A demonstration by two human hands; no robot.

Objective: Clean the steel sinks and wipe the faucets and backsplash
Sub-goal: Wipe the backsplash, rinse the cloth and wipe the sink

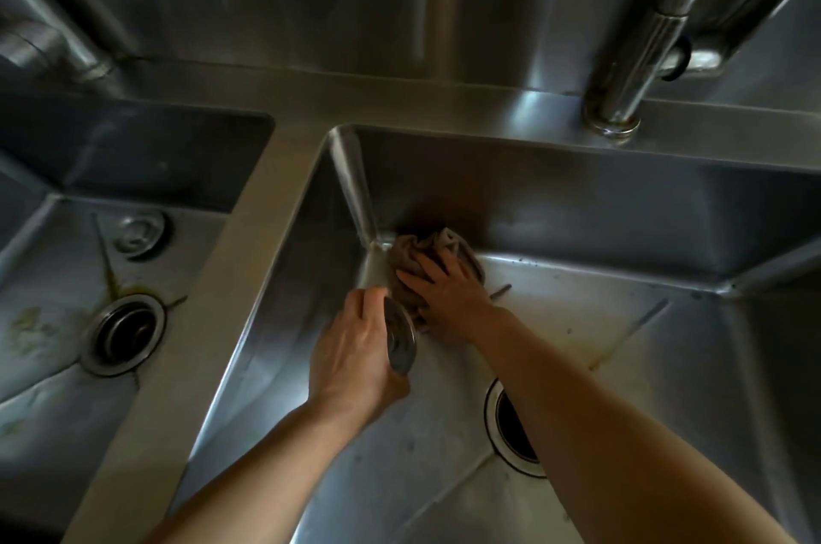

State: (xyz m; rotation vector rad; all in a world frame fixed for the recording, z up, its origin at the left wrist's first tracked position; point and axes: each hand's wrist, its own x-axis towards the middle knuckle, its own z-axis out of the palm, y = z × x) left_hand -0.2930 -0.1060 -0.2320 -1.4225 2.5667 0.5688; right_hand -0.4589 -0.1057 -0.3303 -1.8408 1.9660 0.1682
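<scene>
Right hand [448,290]: laid flat with straight fingers on a brown cloth [426,259]; the cloth is pressed into the far left corner of the right sink [577,321], at the frame centre, probably because dirt collects in that corner.
Left hand [355,348]: its grip is curled round a steel strainer [401,339], which is held up on its edge just beside the cloth, it seems so that the sink floor stays free for wiping.
Drain [511,428]: open, lower centre, partly hidden by the right forearm.
Left sink [53,312]: at the left of the frame; yellow stains are seen round its drain, so it is judged not yet cleaned.
Faucet [644,50]: upper right, on the counter [444,99] behind the sink; well apart from both hands.
Backsplash [311,10]: along the top.
Room: walls close on two sides of the cloth; open floor lies toward the right and the lower frame.
</scene>
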